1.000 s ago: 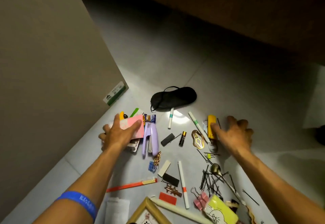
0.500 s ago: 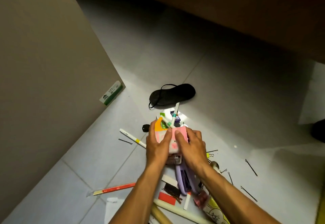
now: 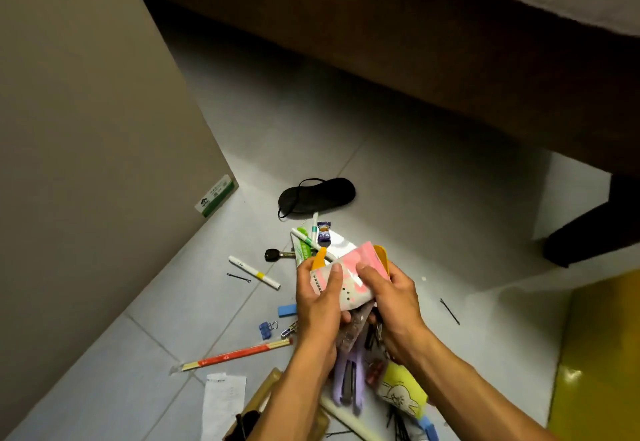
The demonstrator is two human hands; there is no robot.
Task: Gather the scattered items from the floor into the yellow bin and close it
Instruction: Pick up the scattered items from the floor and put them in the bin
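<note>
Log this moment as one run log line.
left hand: grips bundle | right hand: grips bundle | yellow bin: right edge | floor: items remain

Pink-and-white packet tops bundle held above floor, tilted, orange pieces poking out behind. Purple stapler hangs from underside of bundle. Black sleep mask flat on tile beyond. White pen with yellow band lies diagonal at left, black key just beside. Red-wrapped chopsticks, blue binder clip, blue eraser scattered nearer. Yellow bin at right edge, only partly visible.
</note>
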